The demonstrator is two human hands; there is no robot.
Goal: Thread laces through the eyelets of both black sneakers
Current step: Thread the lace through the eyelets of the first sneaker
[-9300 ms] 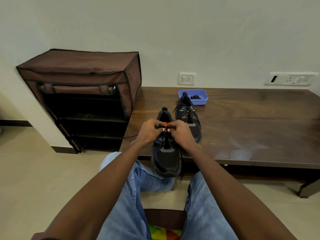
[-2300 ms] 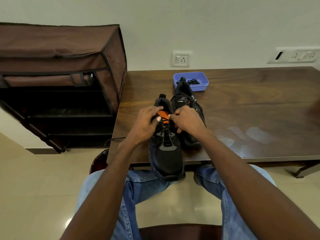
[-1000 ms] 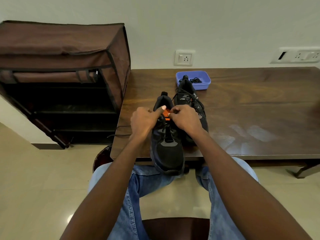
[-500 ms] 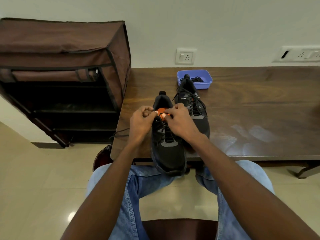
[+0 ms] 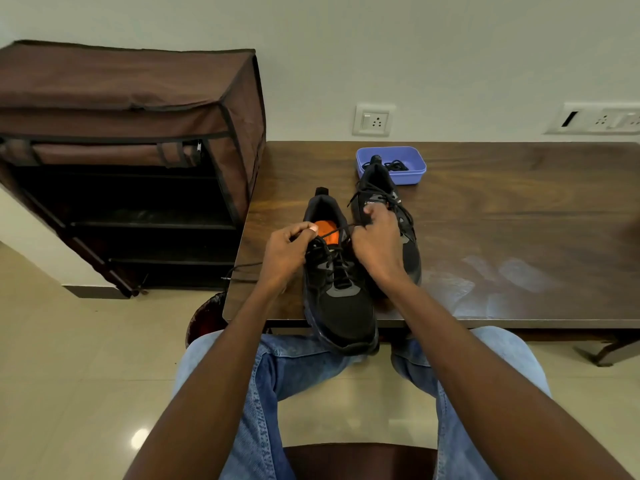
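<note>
Hands [image 5: 287, 249] [image 5: 377, 242] pinch lace [image 5: 334, 232] over near sneaker [image 5: 337, 299] — second sneaker [image 5: 408, 251], tray [image 5: 414, 164] behind.

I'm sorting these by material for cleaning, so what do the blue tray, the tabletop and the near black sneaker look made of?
Small blue rectangular tray: probably plastic, with smooth, even colour and rounded moulded corners.
Dark brown tabletop: wood or wood veneer, with visible grain streaks and a polished sheen reflecting light.
Near black sneaker: likely knit or mesh fabric, matte toe with grey panels.
</note>
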